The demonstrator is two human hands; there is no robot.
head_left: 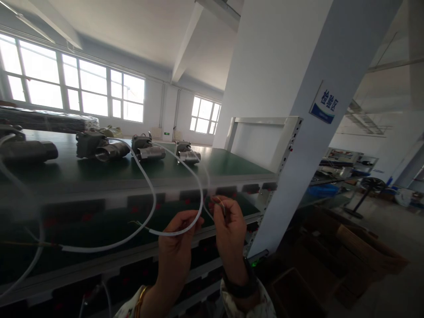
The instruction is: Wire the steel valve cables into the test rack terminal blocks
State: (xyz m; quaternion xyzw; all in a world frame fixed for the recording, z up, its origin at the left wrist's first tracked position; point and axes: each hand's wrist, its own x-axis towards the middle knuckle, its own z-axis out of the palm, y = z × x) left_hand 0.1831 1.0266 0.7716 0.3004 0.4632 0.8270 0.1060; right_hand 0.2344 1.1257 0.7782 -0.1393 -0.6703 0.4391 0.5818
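My left hand (179, 240) is closed, its thumb and fingers pinched together. A white cable (201, 194) loops down across these fingers, its stripped wire end sticking out to the left. My right hand (230, 227) pinches thin bare wires (218, 202) at the end of another pale cable (208, 176), partly hidden by the fingers. These cables come from metal valves with grey actuator boxes on the green bench top: one valve (188, 155) at the right, another valve (150, 150) beside it, and a further valve (111, 150) to the left.
A blurred larger valve (31, 150) sits at far left, with more white cable (96, 248) hanging over the bench edge. Below runs a shelf with dark bins (142, 203). A white bench frame (288, 145) and a pillar (298, 88) stand right, cardboard boxes (367, 243) on the floor.
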